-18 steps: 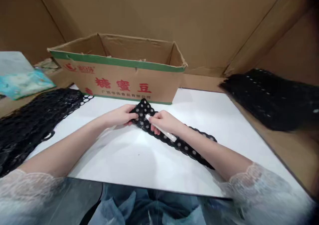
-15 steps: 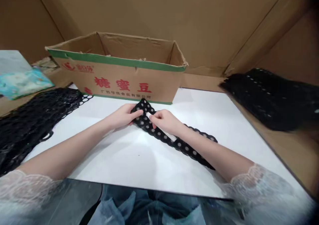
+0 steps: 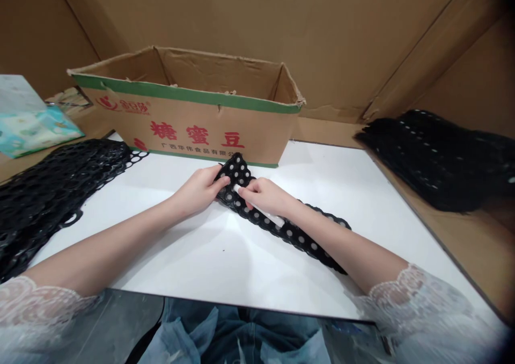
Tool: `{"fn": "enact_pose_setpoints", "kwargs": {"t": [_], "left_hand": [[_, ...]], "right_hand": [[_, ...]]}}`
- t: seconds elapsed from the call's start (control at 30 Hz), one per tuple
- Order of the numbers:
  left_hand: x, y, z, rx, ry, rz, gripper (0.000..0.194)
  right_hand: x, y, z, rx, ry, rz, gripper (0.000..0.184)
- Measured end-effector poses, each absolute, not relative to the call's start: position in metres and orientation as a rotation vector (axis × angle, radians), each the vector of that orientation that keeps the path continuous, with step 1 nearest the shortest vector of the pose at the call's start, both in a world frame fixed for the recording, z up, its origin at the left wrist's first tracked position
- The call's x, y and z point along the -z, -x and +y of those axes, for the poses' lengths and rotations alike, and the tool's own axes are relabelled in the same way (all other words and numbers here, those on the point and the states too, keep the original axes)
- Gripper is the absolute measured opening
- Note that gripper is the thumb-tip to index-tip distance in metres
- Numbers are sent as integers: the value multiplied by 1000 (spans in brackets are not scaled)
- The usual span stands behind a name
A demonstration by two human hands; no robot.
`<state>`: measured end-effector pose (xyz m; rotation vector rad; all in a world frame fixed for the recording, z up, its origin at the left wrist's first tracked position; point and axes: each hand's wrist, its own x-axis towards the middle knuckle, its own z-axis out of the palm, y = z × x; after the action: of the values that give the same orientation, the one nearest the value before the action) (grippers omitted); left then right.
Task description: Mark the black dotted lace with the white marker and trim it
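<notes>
A long black strip with rows of round holes point(image 3: 295, 237) lies slantwise on the white board, its far left end lifted a little. My left hand point(image 3: 205, 189) pinches that end, thumb on top and fingers beneath. My right hand point(image 3: 265, 196) is closed around a slim white stick-like tool point(image 3: 272, 217), whose tip rests at the strip close to my left thumb. What the tip does to the holes is too small to make out. My right forearm covers part of the strip's near end.
Behind the hands stands an open cardboard box point(image 3: 257, 130) with a green rim band. A pile of black perforated sheets point(image 3: 52, 187) lies on the left, a black stack point(image 3: 438, 160) on the right. A tissue pack point(image 3: 36, 125) sits far left. The white board point(image 3: 193, 267) ends near my lap.
The strip's lifted end has tilted up slightly, with my left hand still on it. The right hand and white tool have shifted a little to the left. The view has moved slightly.
</notes>
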<state>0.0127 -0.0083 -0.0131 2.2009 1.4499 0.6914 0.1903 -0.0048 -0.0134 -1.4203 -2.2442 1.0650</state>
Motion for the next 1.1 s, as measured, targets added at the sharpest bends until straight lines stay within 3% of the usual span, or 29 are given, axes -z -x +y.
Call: {"fn": "enact_pose_setpoints", "kwargs": {"t": [0.27,0.8,1.1], "left_hand": [[17,-18,-13,-576,-2449,1520,17],[13,-13,-4,-632,-2312,1498,24],[19,-27,-29,-379,-2735,1499,17]], "right_hand": [[19,-191,-2,-1018,1336,-2296,43],[23,-198,1,-977,1240,-2376,43],[21,-181,-12,-673,1369,-2334,31]]}}
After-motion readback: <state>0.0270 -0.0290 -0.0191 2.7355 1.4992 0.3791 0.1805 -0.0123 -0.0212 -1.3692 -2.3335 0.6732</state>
